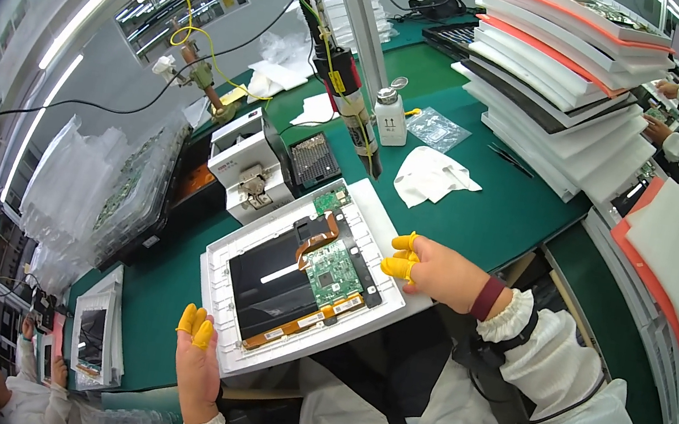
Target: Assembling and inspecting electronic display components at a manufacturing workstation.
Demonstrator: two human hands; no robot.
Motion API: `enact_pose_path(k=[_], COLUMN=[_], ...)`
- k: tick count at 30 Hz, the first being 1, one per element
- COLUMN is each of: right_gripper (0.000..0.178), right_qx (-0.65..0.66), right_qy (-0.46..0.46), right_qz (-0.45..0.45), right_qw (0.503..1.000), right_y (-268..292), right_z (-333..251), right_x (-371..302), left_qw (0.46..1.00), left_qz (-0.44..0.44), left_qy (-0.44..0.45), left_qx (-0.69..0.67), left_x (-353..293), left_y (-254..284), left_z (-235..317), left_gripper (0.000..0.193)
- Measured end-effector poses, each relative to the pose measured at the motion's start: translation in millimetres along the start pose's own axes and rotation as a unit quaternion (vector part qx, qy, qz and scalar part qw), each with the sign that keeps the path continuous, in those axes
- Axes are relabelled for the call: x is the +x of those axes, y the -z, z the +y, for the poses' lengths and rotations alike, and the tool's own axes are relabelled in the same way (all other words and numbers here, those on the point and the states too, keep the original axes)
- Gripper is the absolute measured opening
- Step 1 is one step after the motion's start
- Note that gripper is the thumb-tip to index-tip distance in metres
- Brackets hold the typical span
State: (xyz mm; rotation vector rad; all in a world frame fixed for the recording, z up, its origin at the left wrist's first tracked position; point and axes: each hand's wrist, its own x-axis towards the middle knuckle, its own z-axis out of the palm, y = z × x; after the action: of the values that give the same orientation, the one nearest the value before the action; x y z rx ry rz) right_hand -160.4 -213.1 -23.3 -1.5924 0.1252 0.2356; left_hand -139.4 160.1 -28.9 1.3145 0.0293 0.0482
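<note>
A white-framed display panel (388, 289) lies tilted on a white foam sheet (231, 366) at the table's near edge. Its back carries a black plate (257, 283), a green circuit board (332, 271) and an orange ribbon cable (312, 243). My left hand (199, 372), with yellow finger cots, is beside the sheet's left front corner, fingers stretched upward. Beyond the panel's right side, my right hand (441, 274) has its yellow-capped fingers loosely bent and apart, close to the edge. Nothing shows between the fingers of either hand.
A electric screwdriver (359, 117) hangs behind the panel, near a white dispenser machine (249, 167), a bottle (391, 118) and a cloth (434, 178). Tall foam stacks (555, 86) stand right. Plastic trays (134, 188) are piled left. Other people sit at both sides.
</note>
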Motion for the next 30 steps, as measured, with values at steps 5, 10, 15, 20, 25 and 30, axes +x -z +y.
enact_pose_path(k=[5, 10, 15, 20, 25, 30], right_gripper=[0.053, 0.051, 0.04, 0.033, 0.024, 0.022], right_qx=[-0.095, -0.154, -0.078, 0.013, 0.215, 0.357], right_qy=[-0.058, -0.039, -0.064, -0.119, -0.083, -0.028], right_qz=[-0.017, -0.018, 0.003, 0.01, -0.006, -0.043], right_qw=[0.994, 0.987, 0.995, 0.993, 0.973, 0.933], right_y=[-1.7, -13.4, -14.2, -7.1, -16.2, -27.4], right_z=[-15.2, -17.0, -26.5, 2.1, 15.1, 5.2], right_x=[14.0, 24.8, 18.2, 40.5, 50.6, 33.1], left_qw=[0.996, 0.991, 0.988, 0.969, 0.948, 0.953], left_qz=[-0.037, -0.063, -0.061, -0.069, -0.101, -0.116], left_qy=[0.081, 0.12, 0.14, 0.19, 0.232, 0.202], left_qx=[0.002, -0.011, -0.026, -0.14, -0.194, -0.195], left_x=[11.0, 16.8, 24.9, 36.8, 37.5, 36.8], left_y=[11.3, 22.9, 19.6, 38.0, 27.6, 23.1], left_z=[11.9, 2.9, 4.7, 1.9, 4.8, -8.0], left_gripper=[0.042, 0.037, 0.033, 0.03, 0.033, 0.034])
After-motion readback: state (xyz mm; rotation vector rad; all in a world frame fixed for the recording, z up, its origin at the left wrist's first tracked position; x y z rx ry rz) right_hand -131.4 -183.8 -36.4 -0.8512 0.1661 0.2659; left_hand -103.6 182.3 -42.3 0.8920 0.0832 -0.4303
